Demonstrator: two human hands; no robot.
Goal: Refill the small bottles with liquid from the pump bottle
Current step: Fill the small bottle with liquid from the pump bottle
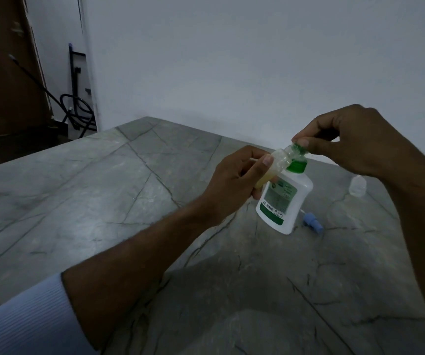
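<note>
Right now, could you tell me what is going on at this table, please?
A person is working on a small clear bottle with yellowish liquid in it. The left hand holds it tilted above the grey table, and the right hand pinches a green piece at its neck. The white pump bottle with a green collar stands just behind it. A second small clear bottle and a blue cap piece sit on the table to the right.

L hand (234, 180) w/ small bottle (278, 165), R hand (355, 139) atop
</note>
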